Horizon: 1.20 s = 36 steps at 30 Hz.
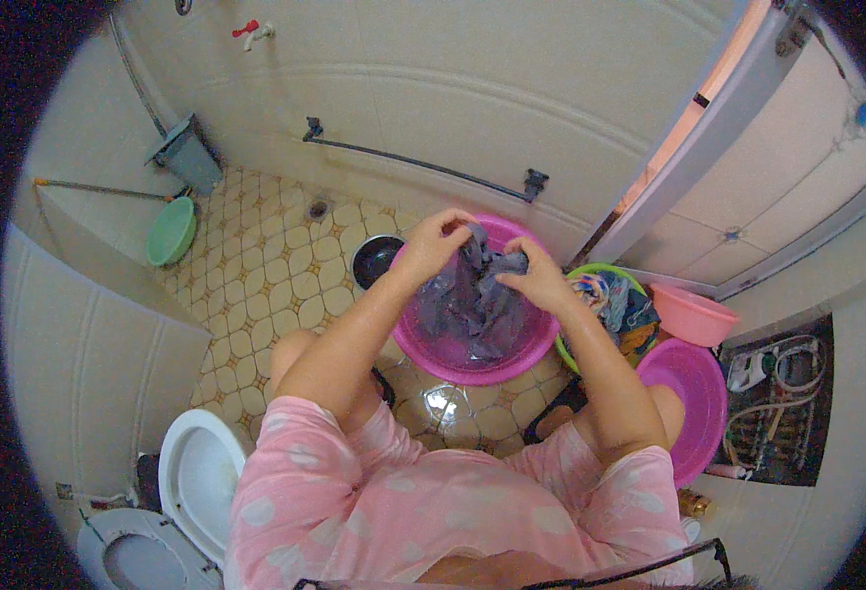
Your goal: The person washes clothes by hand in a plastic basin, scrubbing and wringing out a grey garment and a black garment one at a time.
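A wet, dark grey cloth garment hangs bunched between my hands, its lower part lying in a pink basin on the tiled floor. My left hand pinches one part of the fabric near the basin's far left side. Close by on the right, my right hand grips another fold between thumb and fingers. Both hands are above the basin. The garment's exact kind cannot be made out.
A black bowl sits left of the basin. At right are a green-rimmed basin of clothes, a salmon basin and another pink basin. A toilet stands lower left; a bar crosses the wall.
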### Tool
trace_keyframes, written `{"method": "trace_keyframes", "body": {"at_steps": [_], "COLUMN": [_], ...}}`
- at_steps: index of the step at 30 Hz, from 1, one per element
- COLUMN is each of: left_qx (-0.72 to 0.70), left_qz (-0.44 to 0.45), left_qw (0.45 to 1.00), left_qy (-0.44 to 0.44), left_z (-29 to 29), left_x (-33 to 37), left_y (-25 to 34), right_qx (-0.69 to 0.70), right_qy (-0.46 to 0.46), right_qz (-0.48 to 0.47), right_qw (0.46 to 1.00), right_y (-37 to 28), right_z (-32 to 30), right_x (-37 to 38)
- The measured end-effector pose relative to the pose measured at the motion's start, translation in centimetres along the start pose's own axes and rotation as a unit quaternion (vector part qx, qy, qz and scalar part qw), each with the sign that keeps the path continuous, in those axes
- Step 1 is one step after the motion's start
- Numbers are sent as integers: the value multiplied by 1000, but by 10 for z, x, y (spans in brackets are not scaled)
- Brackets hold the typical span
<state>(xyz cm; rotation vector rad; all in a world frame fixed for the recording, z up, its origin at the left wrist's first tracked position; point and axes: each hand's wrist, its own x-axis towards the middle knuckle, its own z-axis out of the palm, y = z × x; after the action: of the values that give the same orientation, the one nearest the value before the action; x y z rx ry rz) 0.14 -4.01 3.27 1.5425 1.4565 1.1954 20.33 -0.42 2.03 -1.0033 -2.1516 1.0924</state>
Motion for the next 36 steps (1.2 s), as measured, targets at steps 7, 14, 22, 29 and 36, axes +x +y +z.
{"method": "trace_keyframes", "body": {"at_steps": [7, 14, 22, 29, 36], "left_qx": [-223, 83, 74, -107, -357], "left_qz": [21, 1, 68, -151, -247], "left_qw": [971, 988, 992, 981, 900], "left_qy": [-84, -132, -74, -49, -32], "left_z": [13, 19, 75, 82, 66], "left_x": [-3, -16, -16, -9, -12], "left_y": [-5, -113, -147, -131, -68], "right_qx": [-110, 303, 623, 678, 587], "right_qy": [-38, 96, 98, 132, 154], "right_qz": [-5, 107, 36, 18, 121], "right_qw": [993, 942, 775, 723, 786], "right_y": [10, -2, -72, -61, 31], "right_z": [16, -16, -54, -78, -63], "right_x": [9, 25, 35, 39, 30]}}
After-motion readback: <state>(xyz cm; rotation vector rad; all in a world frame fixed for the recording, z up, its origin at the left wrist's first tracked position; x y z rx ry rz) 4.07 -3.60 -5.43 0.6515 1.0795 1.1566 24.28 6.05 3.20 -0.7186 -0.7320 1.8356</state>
